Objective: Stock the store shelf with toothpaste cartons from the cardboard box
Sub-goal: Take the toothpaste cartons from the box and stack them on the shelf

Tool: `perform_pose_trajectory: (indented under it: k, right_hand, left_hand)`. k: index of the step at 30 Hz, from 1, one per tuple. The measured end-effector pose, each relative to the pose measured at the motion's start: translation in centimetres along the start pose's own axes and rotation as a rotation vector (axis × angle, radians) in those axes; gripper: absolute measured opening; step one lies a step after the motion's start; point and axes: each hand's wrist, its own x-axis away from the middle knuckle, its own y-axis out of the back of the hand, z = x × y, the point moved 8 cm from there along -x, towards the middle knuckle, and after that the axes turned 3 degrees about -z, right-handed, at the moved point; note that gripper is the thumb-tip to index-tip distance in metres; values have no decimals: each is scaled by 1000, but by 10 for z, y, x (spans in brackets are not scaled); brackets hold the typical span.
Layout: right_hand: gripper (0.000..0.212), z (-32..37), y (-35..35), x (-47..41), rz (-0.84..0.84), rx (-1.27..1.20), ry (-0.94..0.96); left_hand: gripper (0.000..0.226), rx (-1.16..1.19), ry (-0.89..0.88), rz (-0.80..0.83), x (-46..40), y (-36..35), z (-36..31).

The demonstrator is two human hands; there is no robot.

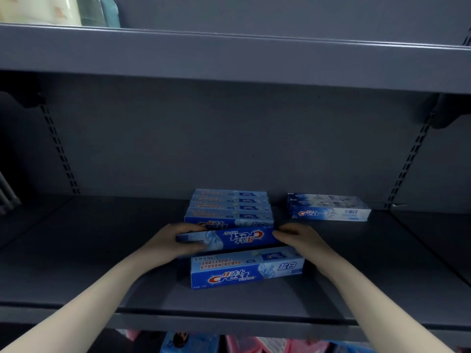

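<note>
A blue toothpaste carton [229,240] lies across the middle of the grey shelf [102,250], its logo upside down. My left hand [173,242] grips its left end and my right hand [297,236] holds its right end, fingers curled round it. Behind it stand several cartons in a row [229,207], front to back. Another carton [247,272] stands in front, nearer the shelf edge, logo upright. A paler carton pair [328,207] sits further right at the back. The cardboard box is out of view.
The shelf above [229,62] overhangs closely, with pale packaged goods [58,11] on its left end. Slotted uprights [58,149] and brackets flank the bay. Pink and blue packages [229,343] show on the shelf below.
</note>
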Motion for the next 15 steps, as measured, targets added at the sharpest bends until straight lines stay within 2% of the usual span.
perform_pose_trajectory:
  k: [5, 8, 12, 15]
  right_hand:
    - [23, 8, -7, -5, 109, 32, -8]
    - [25, 8, -10, -5, 126, 24, -23]
    - [23, 8, -12, -1, 149, -13, -28]
    - [15, 12, -6, 0, 40, -125, -14]
  left_hand:
    - [63, -21, 20, -1, 9, 1, 2]
    - [57, 22, -23, -133, 13, 12, -2]
    - [49, 192, -68, -320, 16, 31, -20]
    - [48, 232, -129, -359, 15, 34, -42]
